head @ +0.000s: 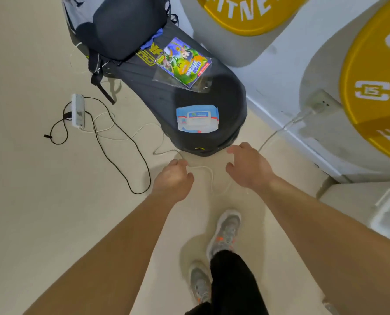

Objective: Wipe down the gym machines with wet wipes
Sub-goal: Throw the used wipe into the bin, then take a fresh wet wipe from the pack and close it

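both hands hover empty, just short of the black pad's (223, 87) near end; the left hand (173, 178) has loosely curled fingers, the right hand (248, 167) has them spread and relaxed. the wet wipes pack (197, 119) lies flat on that near end, ahead and between them, long axis crosswise; the right hand looks slightly nearer.

wipes pack (197, 119): soft glossy plastic film, stiff white lid
seat pad (231, 98): black, matt, smooth cover
printed packet (182, 62): glossy clear plastic sleeve
floor (41, 201): smooth, pale, matt
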Demonstrator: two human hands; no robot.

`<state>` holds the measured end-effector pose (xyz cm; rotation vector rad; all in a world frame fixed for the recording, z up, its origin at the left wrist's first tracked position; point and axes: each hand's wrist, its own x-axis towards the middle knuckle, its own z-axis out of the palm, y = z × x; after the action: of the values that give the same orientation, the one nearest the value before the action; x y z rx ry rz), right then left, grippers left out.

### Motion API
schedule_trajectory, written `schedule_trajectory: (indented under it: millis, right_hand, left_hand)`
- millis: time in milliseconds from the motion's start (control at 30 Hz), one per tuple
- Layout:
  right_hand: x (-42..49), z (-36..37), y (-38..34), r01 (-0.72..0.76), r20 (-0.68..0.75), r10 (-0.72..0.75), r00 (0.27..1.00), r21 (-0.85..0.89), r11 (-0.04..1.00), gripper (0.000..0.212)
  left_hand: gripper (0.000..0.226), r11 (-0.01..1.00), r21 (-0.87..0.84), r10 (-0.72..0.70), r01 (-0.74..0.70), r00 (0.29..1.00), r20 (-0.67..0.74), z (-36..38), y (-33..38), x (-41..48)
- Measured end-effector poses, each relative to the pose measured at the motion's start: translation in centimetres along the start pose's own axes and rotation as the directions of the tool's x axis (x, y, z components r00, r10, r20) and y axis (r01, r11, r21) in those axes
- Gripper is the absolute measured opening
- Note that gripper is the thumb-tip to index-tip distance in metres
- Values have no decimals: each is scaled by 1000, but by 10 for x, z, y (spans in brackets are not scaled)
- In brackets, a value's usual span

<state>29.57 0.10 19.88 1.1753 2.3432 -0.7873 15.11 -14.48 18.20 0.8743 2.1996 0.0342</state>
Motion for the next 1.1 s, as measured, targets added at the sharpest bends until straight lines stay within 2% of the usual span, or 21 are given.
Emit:
schedule_trajectory:
  millis: [133, 333, 433, 533, 633, 733, 900, 967, 1033, 1100]
  right_hand:
    - [73, 5, -3, -19, 2, 19, 1000, -17, 1000, 43]
    - [181, 35, 1, 6, -78, -4, 997, 25, 1000, 45]
    - [223, 56, 2, 40, -151, -31, 988, 61, 997, 45]
    - [246, 81, 8, 43, -208, -30, 978, 58, 997, 51]
    - [256, 101, 13, 28, -262, -3, 965, 88, 996, 58]
    - [260, 111, 16, 11, -338, 42, 940, 154, 988, 54]
    - [262, 110, 16, -11, -339, 65, 939, 156, 988, 51]
    - [260, 107, 15, 0, -351, 52, 935, 149, 989, 48]
    - [259, 105, 14, -6, -341, 53, 939, 139, 990, 48]
    - [259, 103, 13, -17, -325, 58, 944, 128, 992, 50]
  left_hand:
    - [40, 999, 44, 29, -26, 996, -82, -5, -4, 73]
    - [51, 994, 75, 99, -84, 970, -220, -2, 2, 188]
    - [57, 974, 181, 182, -135, 944, -273, 13, -2, 238]
    - [66, 919, 329, 310, -218, 915, -260, 26, -4, 274]
    - [72, 891, 364, 371, -272, 898, -236, 36, -8, 293]
    - [69, 852, 409, 459, -328, 843, -280, 37, -18, 299]
    - [61, 769, 520, 520, -373, 837, -169, 25, -20, 300]
    - [58, 775, 489, 540, -400, 821, -184, 20, -18, 298]
    - [61, 837, 332, 525, -434, 809, -265, 12, -13, 297]
    - [48, 895, 209, 444, -395, 840, -313, 3, -6, 304]
